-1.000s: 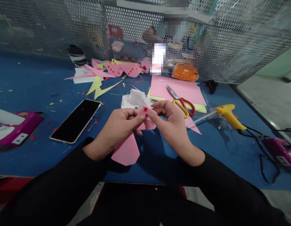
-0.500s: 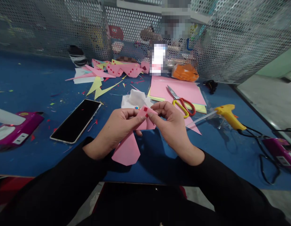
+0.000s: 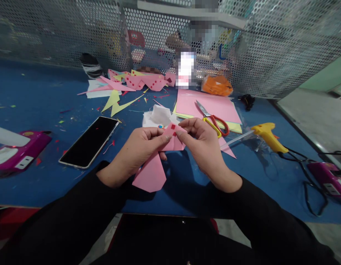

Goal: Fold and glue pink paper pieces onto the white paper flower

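A folded pink paper piece (image 3: 151,173) with small red squares near its top is held between both hands above the blue table. My left hand (image 3: 141,147) pinches its left side, and a long flap hangs down below that hand. At the paper's upper right, my right hand (image 3: 205,147) grips it between thumb and fingers. Just behind the hands lies crumpled white paper (image 3: 159,115) with small coloured bits at its near edge.
Scissors (image 3: 218,123) lie on stacked pink and yellow sheets (image 3: 206,103). A yellow glue gun (image 3: 269,136) is at the right, a black phone (image 3: 89,141) at the left. Behind are cut pink pieces (image 3: 156,81), an orange packet (image 3: 217,85) and a mesh partition (image 3: 156,22).
Both hands and the pink paper have shifted slightly to the right. The grip of both hands looks the same.
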### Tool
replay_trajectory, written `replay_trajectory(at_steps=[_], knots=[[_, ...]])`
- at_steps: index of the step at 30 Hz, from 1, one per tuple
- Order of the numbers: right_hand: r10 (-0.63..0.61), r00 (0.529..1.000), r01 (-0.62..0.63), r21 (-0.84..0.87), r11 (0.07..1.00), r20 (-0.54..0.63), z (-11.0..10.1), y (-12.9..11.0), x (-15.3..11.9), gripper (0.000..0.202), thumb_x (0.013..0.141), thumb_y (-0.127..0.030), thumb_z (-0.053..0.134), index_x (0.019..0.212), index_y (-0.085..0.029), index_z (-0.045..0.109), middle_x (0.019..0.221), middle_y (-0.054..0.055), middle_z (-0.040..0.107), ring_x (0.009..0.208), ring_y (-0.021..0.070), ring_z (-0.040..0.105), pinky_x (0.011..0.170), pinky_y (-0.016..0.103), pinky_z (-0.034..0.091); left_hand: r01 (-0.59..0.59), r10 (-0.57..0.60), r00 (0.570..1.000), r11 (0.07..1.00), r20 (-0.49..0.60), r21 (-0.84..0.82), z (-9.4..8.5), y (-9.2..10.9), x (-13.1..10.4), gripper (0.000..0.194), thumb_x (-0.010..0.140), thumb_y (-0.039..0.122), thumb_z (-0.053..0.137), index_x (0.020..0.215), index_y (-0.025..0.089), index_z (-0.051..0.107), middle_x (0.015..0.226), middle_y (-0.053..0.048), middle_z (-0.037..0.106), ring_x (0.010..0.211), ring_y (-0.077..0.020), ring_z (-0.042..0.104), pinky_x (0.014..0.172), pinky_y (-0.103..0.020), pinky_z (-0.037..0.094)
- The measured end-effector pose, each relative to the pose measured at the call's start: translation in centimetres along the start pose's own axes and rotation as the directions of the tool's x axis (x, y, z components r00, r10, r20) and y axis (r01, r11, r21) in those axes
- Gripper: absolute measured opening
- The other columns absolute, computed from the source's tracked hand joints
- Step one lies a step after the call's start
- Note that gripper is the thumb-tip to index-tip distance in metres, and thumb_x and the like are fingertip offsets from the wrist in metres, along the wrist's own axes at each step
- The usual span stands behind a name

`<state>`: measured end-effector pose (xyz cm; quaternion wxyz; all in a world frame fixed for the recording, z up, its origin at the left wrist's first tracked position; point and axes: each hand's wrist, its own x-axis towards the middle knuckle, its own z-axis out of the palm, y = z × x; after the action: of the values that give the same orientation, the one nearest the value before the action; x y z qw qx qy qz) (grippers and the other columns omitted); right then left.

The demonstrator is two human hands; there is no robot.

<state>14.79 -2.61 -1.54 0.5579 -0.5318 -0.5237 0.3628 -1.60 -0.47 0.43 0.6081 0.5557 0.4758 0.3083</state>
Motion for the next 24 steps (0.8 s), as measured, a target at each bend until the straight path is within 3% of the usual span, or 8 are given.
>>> replay_trajectory(at_steps=[4, 10, 19, 24], knots=[[0.022, 1.000, -0.022, 0.037, 0.999, 0.004, -0.13, 0.03, 0.23, 0.015, 0.078, -0.027, 0.070, 0.090, -0.021, 0.063, 0.076, -0.003, 0.064, 0.066, 0.0110, 0.056, 0.064, 0.029, 0.046, -0.015, 0.017, 0.999, 0.999, -0.040, 0.042, 0.09, 0.41, -0.28, 0.024, 0.082, 0.038, 0.070, 0.068, 0.019, 0.066, 0.049, 0.002, 0.059, 0.040, -0.0084, 0.050, 0.041, -0.019, 0.035], [0.007, 1.000, -0.005, 0.118, 0.993, -0.013, -0.03, -0.38, 0.29, 0.008, 0.080, -0.028, 0.068, 0.084, -0.021, 0.065, 0.080, -0.001, 0.066, 0.075, 0.0129, 0.060, 0.066, 0.029, 0.048, -0.049, 0.052, 0.998, 0.997, -0.044, 0.061, -0.04, 0.36, -0.47, 0.023, 0.083, 0.038, 0.068, 0.072, 0.019, 0.070, 0.050, 0.001, 0.061, 0.043, -0.0089, 0.052, 0.044, -0.019, 0.038], [0.076, 0.996, -0.080, 0.096, 0.992, 0.043, -0.01, 0.28, 0.31, 0.029, 0.072, -0.034, 0.080, 0.093, -0.021, 0.063, 0.072, -0.003, 0.064, 0.067, 0.0128, 0.058, 0.065, 0.031, 0.047, -0.102, 0.105, 0.994, 0.991, -0.034, 0.091, 0.12, 0.34, -0.29, 0.026, 0.081, 0.042, 0.070, 0.071, 0.018, 0.071, 0.051, 0.001, 0.061, 0.048, -0.0118, 0.057, 0.053, -0.023, 0.045], [0.083, 0.996, -0.086, 0.079, 0.993, 0.038, 0.19, 0.28, 0.18, 0.028, 0.073, -0.032, 0.079, 0.093, -0.021, 0.063, 0.070, -0.004, 0.064, 0.065, 0.0128, 0.058, 0.061, 0.029, 0.047, -0.130, 0.135, 0.990, 0.983, -0.031, 0.133, 0.29, 0.33, -0.29, 0.025, 0.081, 0.042, 0.070, 0.070, 0.019, 0.071, 0.052, 0.001, 0.061, 0.049, -0.0127, 0.058, 0.057, -0.025, 0.047]])
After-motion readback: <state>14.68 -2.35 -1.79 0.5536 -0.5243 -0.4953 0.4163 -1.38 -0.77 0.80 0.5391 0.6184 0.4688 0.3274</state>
